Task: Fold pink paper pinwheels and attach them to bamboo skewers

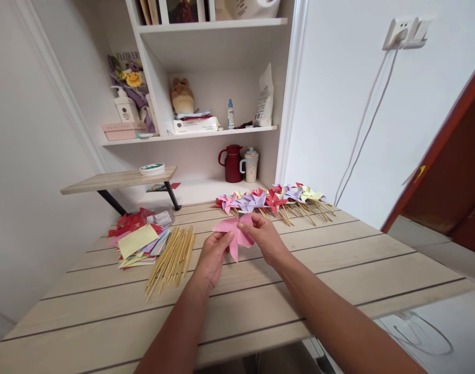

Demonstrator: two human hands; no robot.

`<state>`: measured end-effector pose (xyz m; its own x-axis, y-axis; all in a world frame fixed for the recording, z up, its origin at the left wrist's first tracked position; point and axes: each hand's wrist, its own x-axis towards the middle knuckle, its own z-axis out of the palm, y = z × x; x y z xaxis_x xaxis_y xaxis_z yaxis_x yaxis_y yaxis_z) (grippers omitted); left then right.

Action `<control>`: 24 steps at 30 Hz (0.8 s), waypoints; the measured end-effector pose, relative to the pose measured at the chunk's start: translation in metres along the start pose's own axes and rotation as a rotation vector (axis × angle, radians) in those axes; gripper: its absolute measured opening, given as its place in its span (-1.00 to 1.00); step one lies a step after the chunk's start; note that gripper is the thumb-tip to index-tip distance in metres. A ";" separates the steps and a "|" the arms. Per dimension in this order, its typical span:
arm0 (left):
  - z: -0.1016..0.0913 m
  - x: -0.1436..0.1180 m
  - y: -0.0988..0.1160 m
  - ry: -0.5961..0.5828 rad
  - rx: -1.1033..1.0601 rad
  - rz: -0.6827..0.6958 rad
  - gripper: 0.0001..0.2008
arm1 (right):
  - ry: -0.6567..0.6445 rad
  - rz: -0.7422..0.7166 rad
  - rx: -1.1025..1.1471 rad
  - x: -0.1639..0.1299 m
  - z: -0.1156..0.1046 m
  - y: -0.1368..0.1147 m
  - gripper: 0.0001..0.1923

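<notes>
A pink paper pinwheel (234,226) is held up over the middle of the table, with no stick visible on it. My left hand (214,254) pinches its lower left blade between thumb and fingers. On the other side, my right hand (263,235) is closed on the paper, its thumb near the centre. Left of my hands lies a bundle of thin wooden sticks (174,257). Beside the sticks sits a stack of coloured paper squares (139,246), a pale yellow one on top. Behind my hands rests a row of finished pinwheels (274,200) on sticks, in red, purple, pink and yellow.
Red paper pieces (130,223) and a clear plastic box (161,217) lie at the back left, near a small raised stand (116,181). A red jug (233,163) and a cup (251,165) stand under the shelves. A cable (364,119) hangs down the right wall.
</notes>
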<state>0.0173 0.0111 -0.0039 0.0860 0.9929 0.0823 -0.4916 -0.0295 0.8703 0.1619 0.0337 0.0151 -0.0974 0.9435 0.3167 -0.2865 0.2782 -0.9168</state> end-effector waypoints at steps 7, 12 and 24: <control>0.000 -0.001 0.000 0.008 0.024 0.023 -0.74 | -0.008 -0.020 -0.035 -0.003 0.003 0.000 -0.70; 0.001 0.001 0.004 0.103 -0.049 0.075 -0.73 | 0.014 -0.088 -0.038 -0.006 0.002 -0.006 -0.53; -0.006 0.003 0.013 0.176 -0.227 0.097 -0.77 | -0.123 -0.388 -0.491 -0.015 0.006 -0.007 -0.73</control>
<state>0.0059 0.0146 0.0047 -0.1131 0.9919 0.0571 -0.6727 -0.1188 0.7303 0.1592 0.0163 0.0180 -0.1913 0.7381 0.6470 0.1443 0.6732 -0.7253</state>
